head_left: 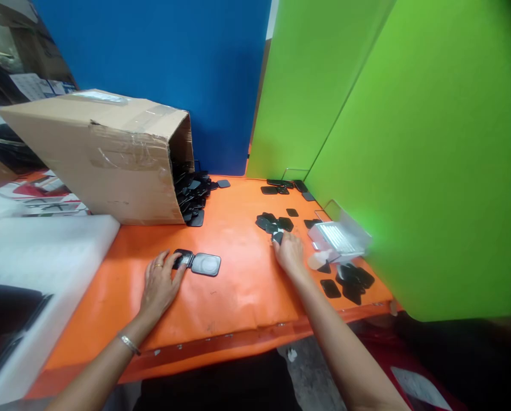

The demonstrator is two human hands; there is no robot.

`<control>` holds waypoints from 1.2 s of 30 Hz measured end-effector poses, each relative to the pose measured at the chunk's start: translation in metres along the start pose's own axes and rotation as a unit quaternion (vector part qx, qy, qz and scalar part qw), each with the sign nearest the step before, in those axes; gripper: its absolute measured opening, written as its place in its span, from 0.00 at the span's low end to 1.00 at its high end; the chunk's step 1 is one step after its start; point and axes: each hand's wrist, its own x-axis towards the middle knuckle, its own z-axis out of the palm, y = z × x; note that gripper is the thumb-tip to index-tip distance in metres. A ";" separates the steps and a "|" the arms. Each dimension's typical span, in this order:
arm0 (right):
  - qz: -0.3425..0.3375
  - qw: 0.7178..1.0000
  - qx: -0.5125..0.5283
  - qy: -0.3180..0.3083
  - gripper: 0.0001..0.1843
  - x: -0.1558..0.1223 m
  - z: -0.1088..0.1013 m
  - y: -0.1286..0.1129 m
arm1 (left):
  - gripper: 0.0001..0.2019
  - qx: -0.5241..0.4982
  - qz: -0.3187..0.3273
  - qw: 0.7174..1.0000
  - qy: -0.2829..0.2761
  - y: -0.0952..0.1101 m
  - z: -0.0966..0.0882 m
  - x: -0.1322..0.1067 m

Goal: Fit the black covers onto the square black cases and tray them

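Note:
My left hand rests on the orange table, fingertips pressing on an opened black compact mirror that lies flat. My right hand is closed on a small black piece at the edge of a small pile of black pieces. A ring and a bracelet show on my left hand and wrist.
A tipped cardboard box spills black pieces at the back left. More black pieces lie at the right by a clear plastic tray. Blue and green partitions wall the table. White foam lies left.

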 end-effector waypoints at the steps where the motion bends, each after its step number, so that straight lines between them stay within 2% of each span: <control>1: 0.009 1.000 -0.009 -0.002 0.17 0.002 -0.001 0.007 | 0.22 0.006 0.002 1.000 -0.001 0.000 0.000 0.000; 4: 0.013 1.000 -0.006 -0.003 0.14 0.005 0.001 0.014 | 0.22 0.017 0.005 1.000 0.001 0.001 0.000 0.000; 9: -0.016 0.999 0.003 0.042 0.19 -0.005 0.009 0.005 | 0.24 0.019 0.006 1.000 0.001 0.002 -0.002 0.001; 12: -0.077 0.990 0.081 0.090 0.21 -0.013 0.012 0.000 | 0.26 0.032 0.011 0.999 0.005 0.003 -0.002 0.001; 15: -0.122 0.972 0.171 0.102 0.19 -0.018 0.013 -0.005 | 0.26 0.049 0.020 0.999 0.004 0.001 -0.001 0.001; 17: -0.121 0.962 0.224 0.101 0.18 -0.021 0.014 -0.011 | 0.26 0.051 0.023 0.998 0.002 0.000 0.001 0.001; 20: -0.086 0.943 0.312 0.081 0.18 -0.025 0.020 -0.022 | 0.24 0.053 0.029 0.998 -0.001 -0.002 0.001 0.001; 22: -0.068 0.938 0.334 0.060 0.19 -0.025 0.026 -0.029 | 0.24 0.057 0.032 0.998 -0.003 -0.003 0.001 0.002; 26: -0.057 0.942 0.327 0.054 0.20 -0.017 0.032 -0.031 | 0.23 0.048 0.030 0.998 -0.008 -0.002 -0.001 0.003; 30: -0.062 0.946 0.311 0.071 0.21 -0.018 0.026 -0.023 | 0.21 0.019 0.021 1.000 -0.002 0.002 -0.004 0.002; 33: -0.093 0.948 0.297 0.065 0.16 -0.034 0.022 -0.024 | 0.18 0.008 0.011 1.000 -0.003 0.006 -0.007 0.001; 36: -0.139 0.943 0.303 0.017 0.11 -0.056 0.026 -0.037 | 0.17 0.002 -0.002 1.000 -0.005 0.010 -0.009 0.000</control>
